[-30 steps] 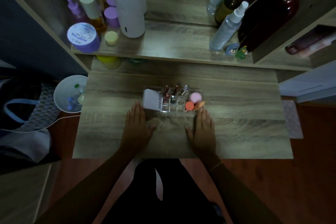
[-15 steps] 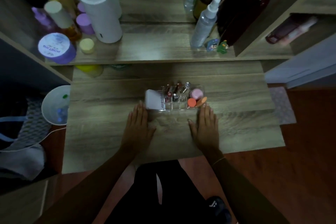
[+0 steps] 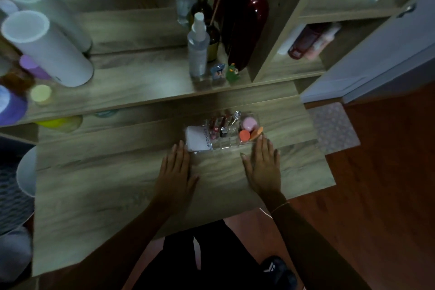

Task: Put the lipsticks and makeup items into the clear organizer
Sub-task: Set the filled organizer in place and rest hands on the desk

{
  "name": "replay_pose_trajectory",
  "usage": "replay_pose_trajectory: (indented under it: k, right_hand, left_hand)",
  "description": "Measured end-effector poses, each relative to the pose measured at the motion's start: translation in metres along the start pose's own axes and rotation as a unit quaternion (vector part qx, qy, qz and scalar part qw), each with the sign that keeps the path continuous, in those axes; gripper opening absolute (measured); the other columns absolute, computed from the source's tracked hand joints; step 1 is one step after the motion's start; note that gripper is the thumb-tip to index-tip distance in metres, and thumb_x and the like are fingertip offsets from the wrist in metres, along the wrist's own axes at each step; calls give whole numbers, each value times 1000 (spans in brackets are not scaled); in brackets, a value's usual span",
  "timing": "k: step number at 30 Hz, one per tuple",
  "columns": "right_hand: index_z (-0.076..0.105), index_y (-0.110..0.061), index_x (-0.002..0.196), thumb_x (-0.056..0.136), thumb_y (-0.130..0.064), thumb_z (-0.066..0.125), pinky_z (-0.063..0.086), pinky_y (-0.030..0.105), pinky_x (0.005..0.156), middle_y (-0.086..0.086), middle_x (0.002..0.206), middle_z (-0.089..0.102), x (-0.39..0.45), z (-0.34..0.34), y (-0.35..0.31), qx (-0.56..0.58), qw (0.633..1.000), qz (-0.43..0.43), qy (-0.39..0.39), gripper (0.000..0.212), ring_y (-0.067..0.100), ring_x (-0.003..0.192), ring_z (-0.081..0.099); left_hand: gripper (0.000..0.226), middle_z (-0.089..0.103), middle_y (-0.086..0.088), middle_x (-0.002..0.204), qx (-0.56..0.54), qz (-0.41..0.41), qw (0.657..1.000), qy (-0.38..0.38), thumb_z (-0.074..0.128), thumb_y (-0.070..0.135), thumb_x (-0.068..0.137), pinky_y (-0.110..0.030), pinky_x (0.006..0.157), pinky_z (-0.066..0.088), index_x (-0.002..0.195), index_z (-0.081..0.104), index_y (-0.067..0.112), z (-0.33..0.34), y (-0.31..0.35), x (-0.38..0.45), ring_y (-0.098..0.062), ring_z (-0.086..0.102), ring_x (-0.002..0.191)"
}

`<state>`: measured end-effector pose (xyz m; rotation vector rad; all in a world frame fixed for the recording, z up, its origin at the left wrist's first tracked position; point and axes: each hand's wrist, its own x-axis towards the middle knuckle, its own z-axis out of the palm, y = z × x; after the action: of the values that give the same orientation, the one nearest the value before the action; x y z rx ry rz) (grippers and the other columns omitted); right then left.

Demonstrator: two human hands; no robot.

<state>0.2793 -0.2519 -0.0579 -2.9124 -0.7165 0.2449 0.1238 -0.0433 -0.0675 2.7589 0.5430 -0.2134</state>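
Both hands are lying flat, fingers spread, gripping nothing, on the wooden table (image 3: 117, 195). Left hand (image 3: 175, 172) and right hand (image 3: 264, 168) are resting just near of the clear organizer (image 3: 223, 146), lipsticks (image 3: 219, 128) standing inside.

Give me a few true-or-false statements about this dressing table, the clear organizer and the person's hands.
1. Both hands lie flat and empty on the table. True: the left hand and right hand rest palm down, holding nothing.
2. The clear organizer is empty. False: it holds lipsticks, a white box and a pink round item.
3. The white box sits at the organizer's left end. True.
4. The orange-capped item lies outside the organizer on the table. False: it sits in the right compartment, near the pink item.
5. A clear spray bottle stands on the shelf behind the organizer. True.
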Motion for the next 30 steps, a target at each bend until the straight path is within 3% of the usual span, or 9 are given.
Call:
replay_pose_trajectory:
  k: [3,12,19,30]
  right_hand:
    - [25,-5,150,97,-53,33,25,58,115,17,156,34,10,-3,18,10,1000,10,7,72,35,145,31]
    - [10,-12,153,97,-59,18,14,56,121,13,162,20,38,-8,65,31,999,12,-6,74,30,150,17]
    - [5,-15,155,99,-56,20,9,56,121,11,163,14,51,-14,83,23,1000,11,-14,71,28,151,12]
    - [7,-13,154,99,-55,21,4,54,121,13,163,15,65,-25,88,16,1000,14,-8,71,29,151,8]
  left_hand:
    - [78,11,-16,157,13,8,1000,-11,22,58,90,-48,115,18,147,2,9,1,17,13,-26,2,144]
    - [79,15,-17,156,21,22,1000,-1,32,56,89,-47,117,12,146,10,6,2,63,41,-30,10,144]
    - [80,10,-19,157,44,37,998,-12,37,54,91,-47,118,5,147,9,4,-1,83,58,-30,8,145]
    - [79,8,-22,156,53,40,998,-21,32,52,93,-49,119,8,146,4,2,-4,92,73,-32,6,145]
